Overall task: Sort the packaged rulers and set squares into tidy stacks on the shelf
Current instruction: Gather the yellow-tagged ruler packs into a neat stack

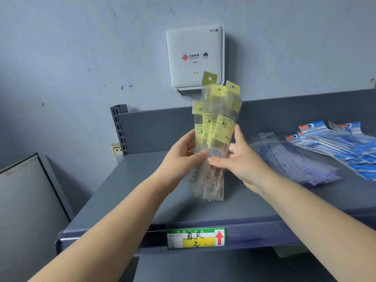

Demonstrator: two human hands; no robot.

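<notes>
While you hold the bundle of yellow-headed ruler packets (216, 135) upright above the grey shelf (130, 186), both hands close on it from the sides. Your left hand (184, 152) curls round the bundle's left edge, thumb in front — that grip pinches the packets. Your right hand (239, 159) has its thumb across the front and its fingers behind the right edge, so this grip pinches the same bundle. The packets fan out at the top, their yellow hang tabs uneven, and the clear lower ends hang just above the shelf.

To the right, a loose stack of clear packets with blue print (293, 159) lies flat on the shelf, near your right wrist. Farther right, a spread of blue-and-white packets with red-cornered headers (335, 143) lies overlapping, reaching the frame's edge.

Behind the bundle, a white Wi-Fi box (194, 55) is fixed to the wall, partly covered by the tabs. A green and yellow price label (195, 238) with a red arrow sits on the shelf's front rail. A slotted upright (120, 131) stands at the shelf's back left corner — a wall socket (116, 149) just beside it.
</notes>
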